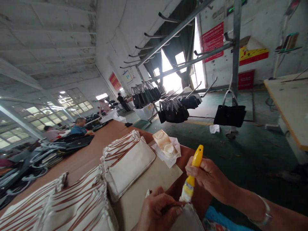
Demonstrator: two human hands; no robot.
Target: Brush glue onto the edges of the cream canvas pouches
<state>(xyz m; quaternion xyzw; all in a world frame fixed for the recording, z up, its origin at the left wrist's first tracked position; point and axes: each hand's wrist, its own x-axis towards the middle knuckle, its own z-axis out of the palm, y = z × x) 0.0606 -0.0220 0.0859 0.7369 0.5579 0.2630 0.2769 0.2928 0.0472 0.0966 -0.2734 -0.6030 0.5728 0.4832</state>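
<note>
My right hand (pixel 209 178) is closed round the yellow handle of a paintbrush (pixel 197 157), which points down. White paste coats its bristles, and they meet the top edge of a pale fabric bag piece (pixel 187 219). That edge is pinched in my left hand (pixel 157 208), just left of the bristles; part of the piece runs out of the picture at the bottom. Stacks of cream bag pieces with brown trim (pixel 131 166) lie left of my hands. Beyond the hands, an open container smeared with pale paste (pixel 165 144) rests on white paper (pixel 177 146).
A brown-covered table (pixel 106 134) carries the stacks and a beige board (pixel 141 189). Past it stands a metal rack (pixel 190 61) with prongs and hanging black bags (pixel 174 112). Another table (pixel 288 102) is at the right. Several people sit or stand at the far left.
</note>
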